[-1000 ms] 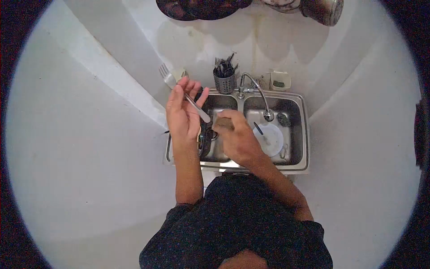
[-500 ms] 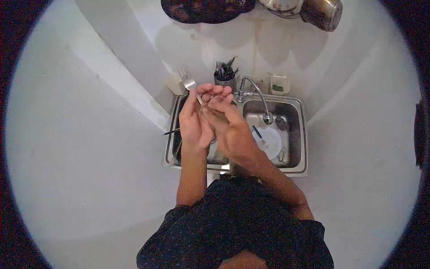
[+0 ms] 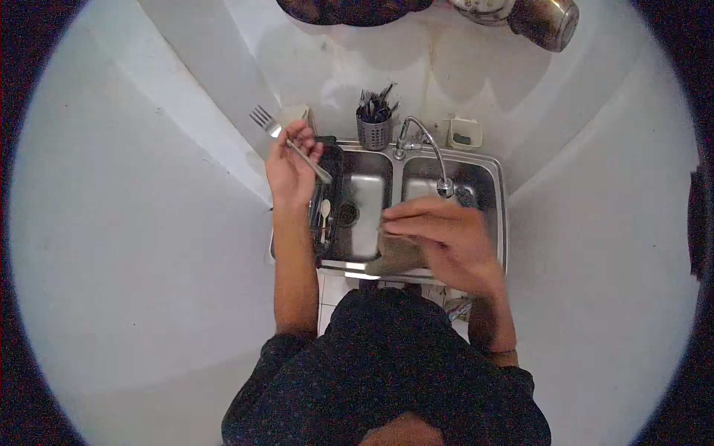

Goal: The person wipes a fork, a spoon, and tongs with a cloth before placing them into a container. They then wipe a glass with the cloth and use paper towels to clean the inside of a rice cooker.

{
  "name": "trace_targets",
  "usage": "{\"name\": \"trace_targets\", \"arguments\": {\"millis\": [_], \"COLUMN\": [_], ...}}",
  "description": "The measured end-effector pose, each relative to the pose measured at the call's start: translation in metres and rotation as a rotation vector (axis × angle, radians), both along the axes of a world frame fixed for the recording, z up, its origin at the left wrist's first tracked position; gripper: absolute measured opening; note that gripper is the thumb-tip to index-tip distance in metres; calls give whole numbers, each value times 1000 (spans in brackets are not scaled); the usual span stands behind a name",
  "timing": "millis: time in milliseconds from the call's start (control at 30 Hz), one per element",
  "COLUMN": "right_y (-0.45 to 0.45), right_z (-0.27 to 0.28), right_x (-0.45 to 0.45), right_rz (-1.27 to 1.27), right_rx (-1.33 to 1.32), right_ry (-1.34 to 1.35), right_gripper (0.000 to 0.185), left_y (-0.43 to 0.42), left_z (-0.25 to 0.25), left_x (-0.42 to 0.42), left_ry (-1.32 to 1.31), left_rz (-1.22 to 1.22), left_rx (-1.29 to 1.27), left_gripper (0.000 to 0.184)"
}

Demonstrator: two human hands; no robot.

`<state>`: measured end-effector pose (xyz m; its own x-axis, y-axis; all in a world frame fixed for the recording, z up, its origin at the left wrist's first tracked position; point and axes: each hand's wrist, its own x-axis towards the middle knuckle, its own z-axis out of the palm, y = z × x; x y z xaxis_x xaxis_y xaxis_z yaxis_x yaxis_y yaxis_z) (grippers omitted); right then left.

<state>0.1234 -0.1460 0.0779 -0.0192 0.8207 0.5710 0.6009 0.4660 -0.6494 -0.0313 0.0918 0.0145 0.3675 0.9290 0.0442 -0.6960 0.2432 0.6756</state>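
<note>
My left hand point(image 3: 291, 172) is closed on a metal fork point(image 3: 315, 168) beyond the sink's left side. The fork's tines point up and left, and its handle slants down to the right across my palm. My right hand point(image 3: 450, 241) is over the right basin, its fingers pinched together. A grey-brown cloth point(image 3: 401, 255), blurred by motion, hangs from its fingertips over the sink's front middle. Below and right of my left hand, a light-coloured spoon point(image 3: 325, 211) lies in a dark rack at the left basin.
The double steel sink point(image 3: 368, 186) has a curved faucet point(image 3: 425, 134) over its right basin. Behind it stand a holder full of cutlery point(image 3: 375, 132) and a small white container point(image 3: 465, 134). Pots point(image 3: 547, 22) hang on the wall above. Walls close in on both sides.
My hands have come apart from around the fork. The left moved left with the fork, while the right moved right and toward me with the cloth.
</note>
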Motion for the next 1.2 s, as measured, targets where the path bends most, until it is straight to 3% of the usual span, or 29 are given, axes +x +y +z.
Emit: {"name": "trace_targets", "arguments": {"millis": [67, 133, 300, 400, 467, 533, 600, 700, 1000, 1133, 1200], "right_y": [-22, -42, -77, -89, -96, -98, -101, -114, -130, -143, -144], "right_z": [27, 46, 47, 45, 37, 30, 23, 10, -18, -24, -25], "right_x": [6, 8, 2, -1, 2, 4, -5, 2, -2, 1, 5], "right_rz": [-26, -40, 76, -42, -118, -194, -268, -339, -640, -740, -796], "right_rx": [113, 230, 398, 348, 380, 423, 456, 410, 317, 290, 280], "right_ry": [123, 241, 483, 469, 409, 416, 493, 448, 450, 500, 495], "right_gripper": [20, 13, 12, 11, 9, 8, 7, 6, 4, 6, 7], "left_y": [38, 49, 64, 84, 121, 129, 132, 142, 164, 159, 154], "left_z": [-34, -45, -68, -94, -131, -130, -132, -139, -177, -162, -152], "left_x": [-4, 9, 49, 74, 91, 112, 128, 143, 170, 165, 157], "left_ry": [111, 254, 389, 351, 401, 554, 804, 958, 1004, 1109, 1021], "left_rz": [-5, 88, 126, -6, -83, 17, 307, 491, 444, 386, 353], "left_rx": [111, 58, -46, 42, 132, 341, 645, 805, 1179, 1022, 938], "left_gripper": [35, 34, 29, 28, 25, 21, 16, 14, 11, 14, 15]}}
